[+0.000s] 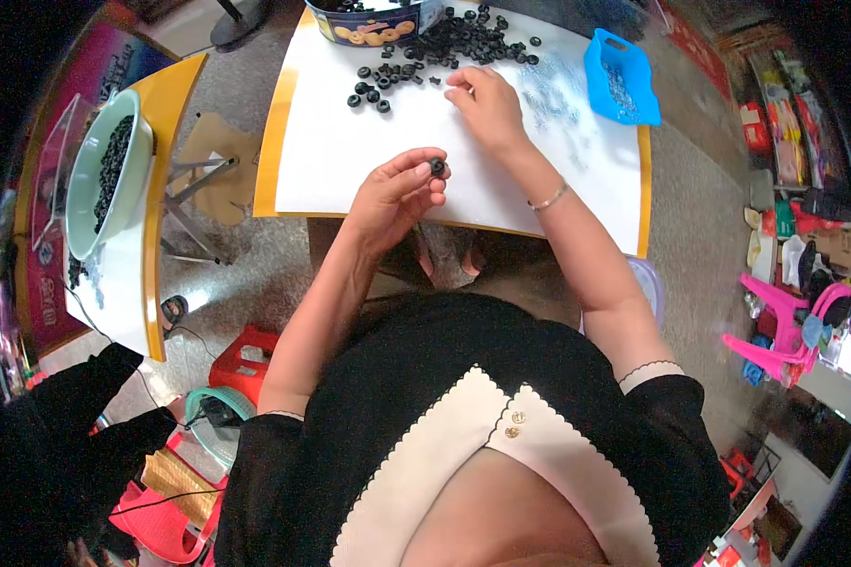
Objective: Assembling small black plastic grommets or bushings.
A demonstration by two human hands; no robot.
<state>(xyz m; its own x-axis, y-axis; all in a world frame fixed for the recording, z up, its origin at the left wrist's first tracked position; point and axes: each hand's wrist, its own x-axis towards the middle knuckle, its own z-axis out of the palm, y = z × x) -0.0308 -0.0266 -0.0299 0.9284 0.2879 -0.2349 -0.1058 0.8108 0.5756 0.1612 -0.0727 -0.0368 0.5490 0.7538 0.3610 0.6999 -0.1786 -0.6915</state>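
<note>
My left hand [394, 194] is near the table's front edge, thumb and fingers closed on a small black ring-like part [437, 165] with a hole in its middle. Farther off and to the right, my right hand [487, 109] hovers over the white tabletop [321, 151]. Its fingers are bent, thumb and forefinger slightly apart, and nothing shows between them. Just left of those fingertips lies a tiny black star-shaped piece [435, 81]. Several loose black round parts [373, 95] lie beyond my left hand, and a larger pile of them [468, 38] spreads across the far side.
A printed tin [373, 26] stands at the far edge. Small clear pieces [553, 99] are scattered at the right, near a blue tray [599, 76] holding more. On a left side table, a pale green basin [147, 151] holds black parts. A pink stool [775, 321] is at right.
</note>
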